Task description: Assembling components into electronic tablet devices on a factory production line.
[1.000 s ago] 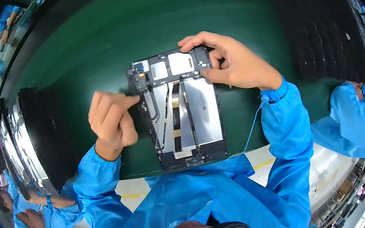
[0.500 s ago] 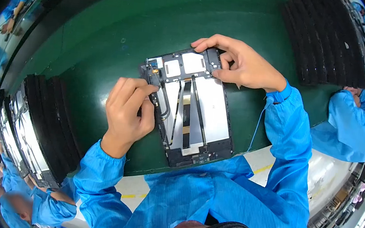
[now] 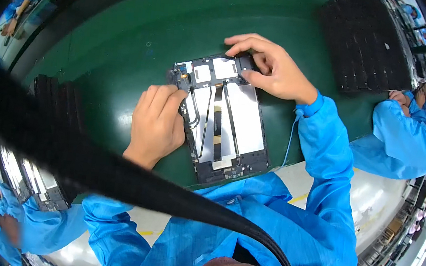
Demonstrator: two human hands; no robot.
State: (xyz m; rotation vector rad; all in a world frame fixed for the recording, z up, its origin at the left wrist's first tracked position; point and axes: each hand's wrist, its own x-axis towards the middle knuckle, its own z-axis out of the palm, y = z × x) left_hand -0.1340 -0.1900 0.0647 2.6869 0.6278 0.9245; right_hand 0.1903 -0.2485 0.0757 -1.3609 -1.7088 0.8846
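Note:
An opened tablet [image 3: 251, 121] lies on the green tabletop, its inside facing up. It has a silvery middle, black frame, thin dark cables and a wider black-and-gold flat cable [image 3: 218, 123]. My left hand [image 3: 157, 124] is closed at the tablet's upper left edge, its fingertips mostly hidden behind the bent fingers. My right hand [image 3: 280, 70] holds the upper right corner. Its thumb rests on the black board part, one finger bends over the far edge, and the index finger reaches out above it.
Dark stacked panels stand at the far right [image 3: 365, 45] and at the left [image 3: 56, 99]. A blurred black strap [image 3: 114, 171] crosses the view. Blue-clothed people sit at the right [image 3: 407, 137] and lower left [image 3: 50, 225]. A thin blue cord [image 3: 289, 142] hangs from my right cuff.
My left hand has turned, its fingers now curled closer to the tablet's edge. The right index finger has lifted slightly. The black strap has swung into view across the left.

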